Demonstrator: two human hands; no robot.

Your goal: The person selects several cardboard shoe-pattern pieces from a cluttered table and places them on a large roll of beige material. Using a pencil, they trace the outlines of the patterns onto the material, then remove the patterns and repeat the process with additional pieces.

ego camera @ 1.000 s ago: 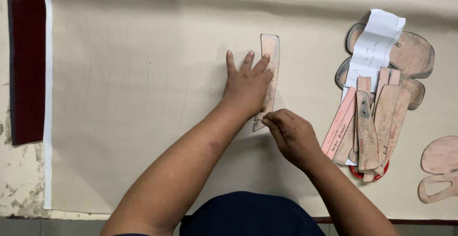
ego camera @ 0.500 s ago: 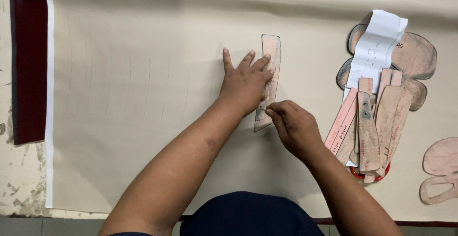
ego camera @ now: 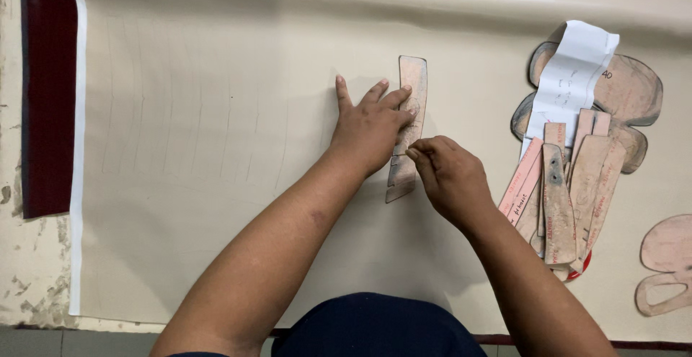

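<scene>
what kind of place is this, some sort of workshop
Probably a shoe or leather-goods pattern workshop. The left hand pins a long cardboard template on a cream sheet, the right hand works along its edge, and a pile of worn cardboard patterns lies beside.

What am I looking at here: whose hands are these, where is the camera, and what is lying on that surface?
No machine here: a person works with two bare hands, and the single picture comes from a camera worn on their head, looking down. The left hand lies flat, pressing a long narrow brownish cardboard template onto a large cream-coloured sheet spread over the table. The right hand sits at the template's right edge with its fingers pinched together; whether that grip holds a small tool is hidden. To the right lies a pile of similar worn cardboard templates with a white paper slip on top. A dark red strip runs along the far left.
</scene>
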